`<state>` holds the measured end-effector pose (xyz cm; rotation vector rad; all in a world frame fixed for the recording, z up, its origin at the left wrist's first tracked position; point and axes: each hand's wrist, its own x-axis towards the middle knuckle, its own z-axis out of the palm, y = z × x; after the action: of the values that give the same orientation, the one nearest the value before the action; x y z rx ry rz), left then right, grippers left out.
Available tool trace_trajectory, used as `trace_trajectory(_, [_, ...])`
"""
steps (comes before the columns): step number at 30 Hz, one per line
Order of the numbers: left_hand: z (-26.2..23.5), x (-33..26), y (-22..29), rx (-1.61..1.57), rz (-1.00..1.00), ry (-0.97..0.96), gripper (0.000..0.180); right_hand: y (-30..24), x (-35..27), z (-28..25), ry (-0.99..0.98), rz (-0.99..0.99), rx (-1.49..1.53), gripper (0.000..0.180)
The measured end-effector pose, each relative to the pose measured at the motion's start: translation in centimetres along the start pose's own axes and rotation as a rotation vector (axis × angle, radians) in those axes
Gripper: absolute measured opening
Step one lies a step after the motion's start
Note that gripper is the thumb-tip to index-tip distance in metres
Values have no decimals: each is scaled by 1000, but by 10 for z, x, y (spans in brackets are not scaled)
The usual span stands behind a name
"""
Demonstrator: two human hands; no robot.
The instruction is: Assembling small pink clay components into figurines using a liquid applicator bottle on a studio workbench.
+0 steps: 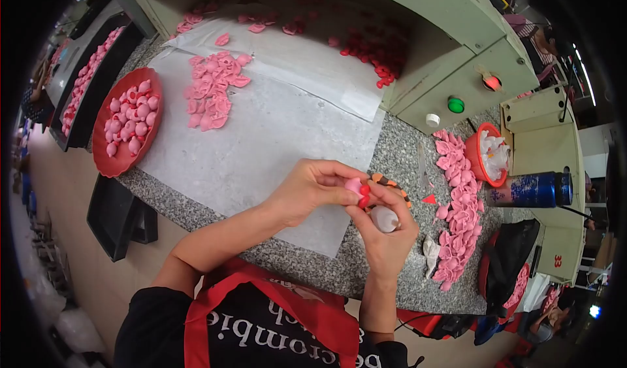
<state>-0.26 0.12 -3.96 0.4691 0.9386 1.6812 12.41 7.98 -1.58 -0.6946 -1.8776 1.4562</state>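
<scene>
Above the near edge of the bench, my two hands meet over a small pink and red piece (356,187), rounded like the ones in the bowl. My left hand (312,191) pinches its pink side between thumb and fingertips. The thumb and forefinger of my right hand (386,238) close on its red side. A small whitish translucent bottle (385,219) shows within the curl of my right hand, apparently tucked against the palm. Behind the right fingers lies an orange and black striped object (392,186), partly hidden.
White paper (261,126) covers much of the bench, carrying a pile of flat pink pieces (215,87). At left stands a red bowl (104,152) of rounded pink pieces. More pink pieces (460,224), an orange-red tub (475,155) and a blue tumbler (532,190) are at right.
</scene>
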Motion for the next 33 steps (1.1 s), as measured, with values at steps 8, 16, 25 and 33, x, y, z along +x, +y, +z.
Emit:
trace_trajectory(8, [-7, -2, 0, -86, -117, -103, 30, -12, -5, 1, -19, 142, -147, 26])
trace_trajectory(16, [1, -4, -3, 108, 85, 0, 20, 10, -2, 4, 13, -24, -136, 20])
trace_trajectory(25, [-10, -3, -5, -334, -242, 1, 35, -1, 0, 12, 93, -382, -405, 23])
trace_trajectory(33, [-15, -8, 10, -552, -168, -143, 46, -28, 1, -27, -139, 77, 34, 39])
